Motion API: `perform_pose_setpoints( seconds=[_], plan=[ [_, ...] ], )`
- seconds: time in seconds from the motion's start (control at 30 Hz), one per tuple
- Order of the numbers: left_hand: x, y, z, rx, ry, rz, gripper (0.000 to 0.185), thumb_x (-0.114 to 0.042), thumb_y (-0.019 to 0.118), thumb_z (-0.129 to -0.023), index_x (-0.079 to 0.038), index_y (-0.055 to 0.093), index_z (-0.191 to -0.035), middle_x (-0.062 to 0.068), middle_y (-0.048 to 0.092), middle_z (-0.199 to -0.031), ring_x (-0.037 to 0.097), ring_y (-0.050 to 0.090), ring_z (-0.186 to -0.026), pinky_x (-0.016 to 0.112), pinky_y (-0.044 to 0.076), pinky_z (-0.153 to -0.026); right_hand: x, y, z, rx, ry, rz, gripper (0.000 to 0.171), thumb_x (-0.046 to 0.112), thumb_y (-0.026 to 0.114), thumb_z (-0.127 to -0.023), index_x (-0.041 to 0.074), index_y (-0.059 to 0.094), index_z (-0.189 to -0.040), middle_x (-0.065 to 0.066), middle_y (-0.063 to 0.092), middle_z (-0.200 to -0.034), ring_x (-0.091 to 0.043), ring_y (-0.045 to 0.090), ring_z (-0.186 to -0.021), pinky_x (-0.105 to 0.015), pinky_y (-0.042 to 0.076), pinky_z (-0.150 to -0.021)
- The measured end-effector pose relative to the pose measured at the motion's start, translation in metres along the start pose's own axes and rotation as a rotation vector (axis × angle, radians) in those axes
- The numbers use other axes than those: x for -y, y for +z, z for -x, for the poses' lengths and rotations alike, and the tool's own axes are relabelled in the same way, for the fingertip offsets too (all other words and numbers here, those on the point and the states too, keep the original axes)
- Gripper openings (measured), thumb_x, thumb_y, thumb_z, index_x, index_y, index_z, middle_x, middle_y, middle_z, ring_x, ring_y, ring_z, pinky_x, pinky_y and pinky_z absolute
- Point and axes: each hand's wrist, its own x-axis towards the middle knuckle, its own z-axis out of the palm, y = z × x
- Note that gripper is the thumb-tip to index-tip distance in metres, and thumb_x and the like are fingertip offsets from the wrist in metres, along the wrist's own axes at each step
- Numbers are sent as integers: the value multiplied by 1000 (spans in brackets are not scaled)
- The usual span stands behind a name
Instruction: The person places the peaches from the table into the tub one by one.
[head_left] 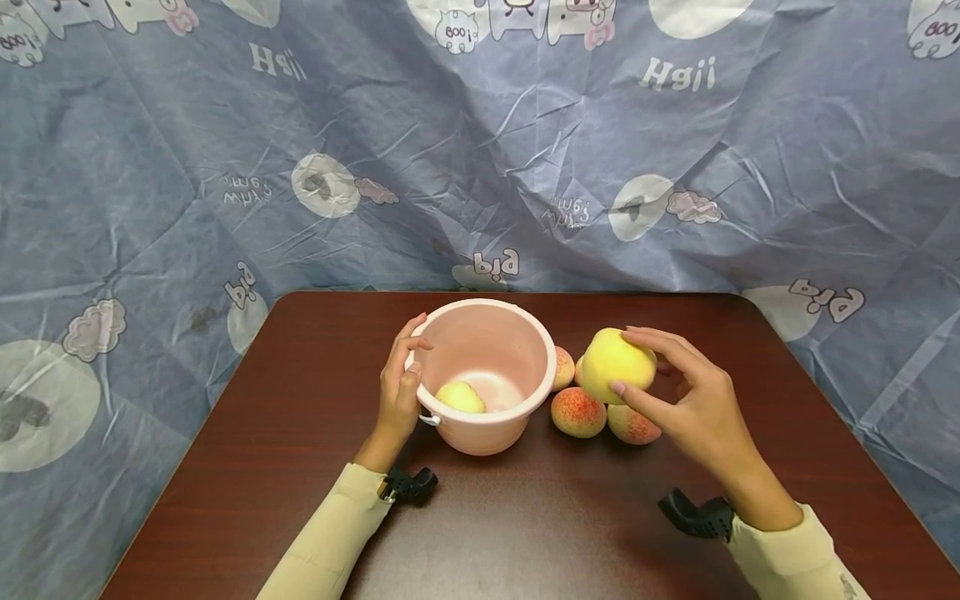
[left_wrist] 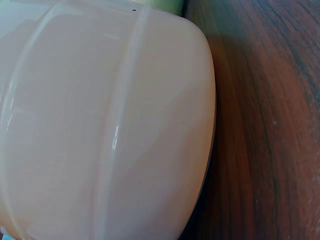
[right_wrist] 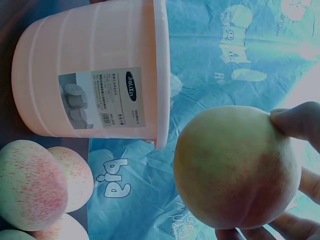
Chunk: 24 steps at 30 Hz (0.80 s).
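- Your left hand (head_left: 399, 387) is wrapped on the rim of the pink bucket (head_left: 517, 417), thumb over the lip and fingers curled on the outer wall. Looks like that's just to keep the light plastic from sliding on the slick dark wood table (head_left: 300, 467).
- Your right hand (head_left: 693, 400) is pinching the yellow peach (head_left: 615, 365) between thumb and fingertips, lifted just right of the bucket at about rim height. A fingertip grip makes sense on something that round.
- The bucket is smooth, glossy, ribbed around the side, with a paper label (right_wrist: 102, 97) on it.
- One yellowish peach (head_left: 460, 397) already sits inside the bucket, on its floor.
- Three red-speckled peaches (head_left: 577, 412) cluster on the table right against the bucket's right side, matte and fuzzy-looking.
- A crinkly blue cartoon cloth (head_left: 150, 167) hangs behind the bucket.
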Motion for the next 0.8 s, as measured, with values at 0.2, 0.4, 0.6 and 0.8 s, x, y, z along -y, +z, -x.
perform_pose_setpoints(
  seconds=[0.2, 0.4, 0.6, 0.8],
  plan=[
    [-22, 1, -5, 2, -5, 17, 37, -16, 36, -83, 11, 53, -102, 24, 45, -140, 40, 41, -131, 43, 30, -108, 3, 0, -9, 11, 14, -2, 65, -2, 84, -66, 14, 63, -126, 1, 61, -126, -12, 57, -110, -16, 47, -83],
    [-3, 1, -1, -5, -1, 15, 37, -22, 37, -86, 6, 54, -103, 13, 46, -143, 34, 41, -132, 41, 31, -108, 6, 4, -15, 3, -6, -38, 65, -4, 83, -66, 13, 63, -126, -1, 61, -125, -13, 58, -108, -17, 47, -82],
    [-28, 1, -6, 3, -8, 29, 33, -14, 36, -84, 10, 52, -101, 25, 45, -140, 46, 40, -129, 41, 31, -107, 8, 9, -20, 8, -24, -78, 64, -5, 82, -67, 12, 63, -126, -4, 61, -124, -14, 59, -106, -18, 48, -82],
    [-17, 0, -4, 4, -1, 18, 36, -17, 37, -84, 8, 54, -102, 16, 46, -142, 39, 41, -132, 41, 30, -108, 26, 11, -26, 1, -9, -85, 62, -8, 81, -67, 6, 63, -124, -7, 62, -123, -12, 59, -101, -17, 47, -82]
  ],
)
